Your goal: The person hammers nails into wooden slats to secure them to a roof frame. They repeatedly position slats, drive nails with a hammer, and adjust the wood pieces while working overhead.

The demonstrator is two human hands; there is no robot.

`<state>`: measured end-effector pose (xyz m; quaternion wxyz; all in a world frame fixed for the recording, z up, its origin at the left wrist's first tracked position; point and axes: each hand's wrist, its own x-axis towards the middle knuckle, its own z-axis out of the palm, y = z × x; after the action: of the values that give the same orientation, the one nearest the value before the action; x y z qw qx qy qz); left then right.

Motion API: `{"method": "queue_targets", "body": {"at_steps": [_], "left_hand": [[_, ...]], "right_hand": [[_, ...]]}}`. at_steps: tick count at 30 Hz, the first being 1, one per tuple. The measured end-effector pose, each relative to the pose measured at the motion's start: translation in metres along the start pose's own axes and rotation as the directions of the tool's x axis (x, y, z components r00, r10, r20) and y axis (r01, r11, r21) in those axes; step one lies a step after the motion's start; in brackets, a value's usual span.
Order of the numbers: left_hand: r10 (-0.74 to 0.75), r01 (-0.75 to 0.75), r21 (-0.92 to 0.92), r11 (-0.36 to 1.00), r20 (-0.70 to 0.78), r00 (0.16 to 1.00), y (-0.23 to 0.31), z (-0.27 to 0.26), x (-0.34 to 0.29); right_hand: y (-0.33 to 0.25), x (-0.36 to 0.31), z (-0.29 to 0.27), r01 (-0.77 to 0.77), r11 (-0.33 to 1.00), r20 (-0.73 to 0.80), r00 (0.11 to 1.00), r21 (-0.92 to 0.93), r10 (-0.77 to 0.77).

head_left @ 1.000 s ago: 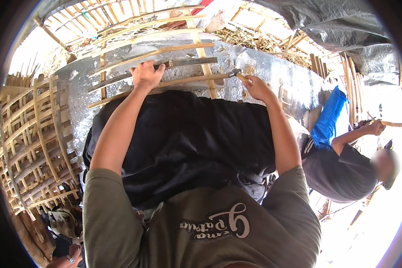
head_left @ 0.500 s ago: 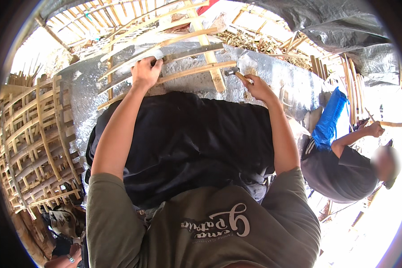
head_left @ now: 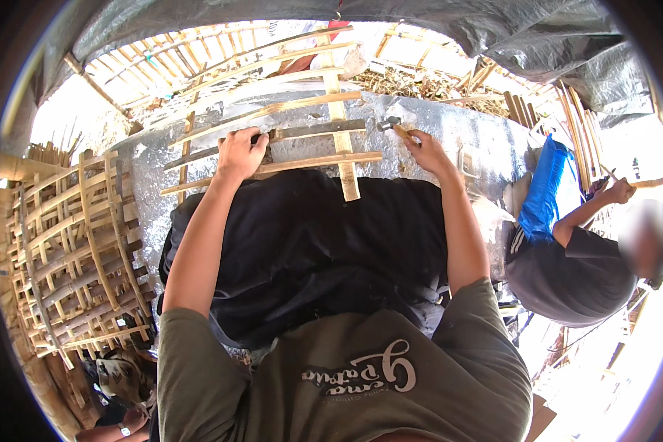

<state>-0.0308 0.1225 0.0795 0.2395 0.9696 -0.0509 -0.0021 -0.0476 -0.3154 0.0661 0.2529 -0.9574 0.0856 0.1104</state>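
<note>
Apparently the step in hand is steadying: on the left, the left hand curls its fingers round a dark slat of the slatted frame, held over the grey surface, near end above the lap. Farther right, the right hand wraps its fingers round the hammer, head clear of the wood; any blow calls for firm support.
</note>
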Motion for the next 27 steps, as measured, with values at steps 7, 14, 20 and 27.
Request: {"method": "queue_targets", "body": {"at_steps": [7, 14, 20, 27], "left_hand": [[0.072, -0.06, 0.076, 0.995, -0.172, 0.982, 0.002, -0.002, 0.004], [0.045, -0.023, 0.115, 0.993, -0.196, 0.979, -0.004, -0.014, 0.011], [0.075, -0.054, 0.086, 0.995, -0.262, 0.962, -0.002, -0.024, 0.009], [0.225, -0.198, 0.131, 0.972, -0.252, 0.941, 0.012, -0.017, -0.009]], "right_hand": [[0.005, 0.003, 0.007, 0.025, 0.999, 0.007, 1.0, -0.023, -0.024], [0.006, -0.001, 0.011, 0.057, 0.996, -0.018, 0.998, -0.062, -0.058], [-0.002, -0.004, 0.007, 0.01, 0.996, 0.016, 1.0, -0.083, -0.009], [0.01, 0.0, 0.006, 0.064, 0.993, -0.001, 0.998, -0.101, -0.064]]}}
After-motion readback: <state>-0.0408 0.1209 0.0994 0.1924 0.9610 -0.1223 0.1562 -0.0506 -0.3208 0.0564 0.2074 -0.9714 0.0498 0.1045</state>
